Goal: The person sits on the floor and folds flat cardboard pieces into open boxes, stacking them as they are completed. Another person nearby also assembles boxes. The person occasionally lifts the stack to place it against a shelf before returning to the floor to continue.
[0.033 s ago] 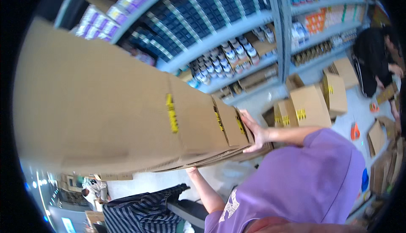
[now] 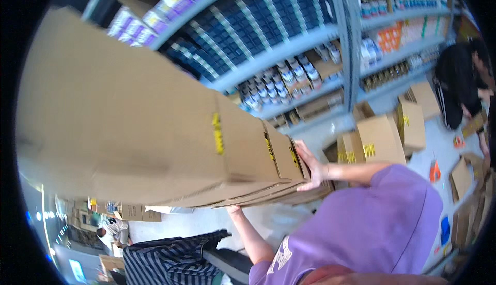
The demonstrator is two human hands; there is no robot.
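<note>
A stack of flattened cardboard boxes (image 2: 155,130) was gripped at its right end by the right hand (image 2: 312,168), fingers spread against it; the left hand (image 2: 233,210) was pressed beneath, its fingers hidden.

Bright, even indoor light fills the scene, paling the floor (image 2: 444,145) to a washed-out grey-white. The fisheye lens bends the shelves (image 2: 289,52) and leaves a black rim all round. The big cardboard stack (image 2: 155,130) sits close and soft, its underside in shadow, and fine detail is smeared
</note>
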